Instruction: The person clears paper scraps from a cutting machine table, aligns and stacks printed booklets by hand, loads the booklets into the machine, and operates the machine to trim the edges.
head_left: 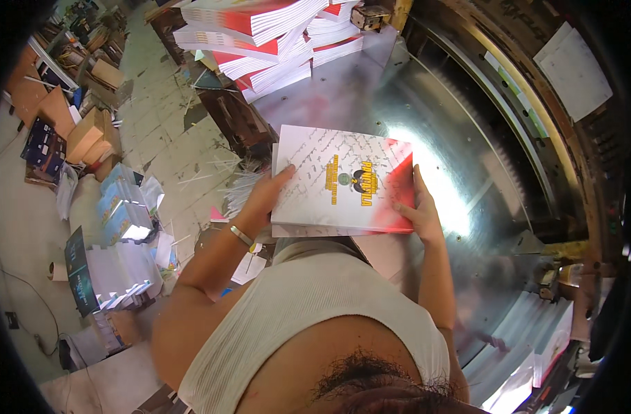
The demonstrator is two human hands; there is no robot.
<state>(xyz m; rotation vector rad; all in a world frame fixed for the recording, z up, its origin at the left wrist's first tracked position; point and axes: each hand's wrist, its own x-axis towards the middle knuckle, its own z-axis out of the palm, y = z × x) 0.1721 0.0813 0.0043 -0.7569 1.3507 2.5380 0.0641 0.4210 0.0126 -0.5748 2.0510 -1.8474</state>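
Note:
Between my two hands is a small stack of white-and-red booklets (308, 179), held level in front of my body. The top cover has grey script-like patterning, yellow lettering and a red corner on the right. My left hand (270, 193) grips the left edge, thumb on top and the other fingers hidden beneath. At the right edge, my right hand (422, 210) has its thumb on the red part of the cover and a finger along the side. A lower booklet sticks out slightly at the left and near edges.
Piles of similar red-and-white booklets (281, 52) stand at the far end of the shiny metal table (370, 90). A machine with a long dark slot (467, 90) borders it on the right. More paper stacks (522, 338) lie near right. Bundled books (122, 269), boxes (87, 134) and paper scraps cover the left floor.

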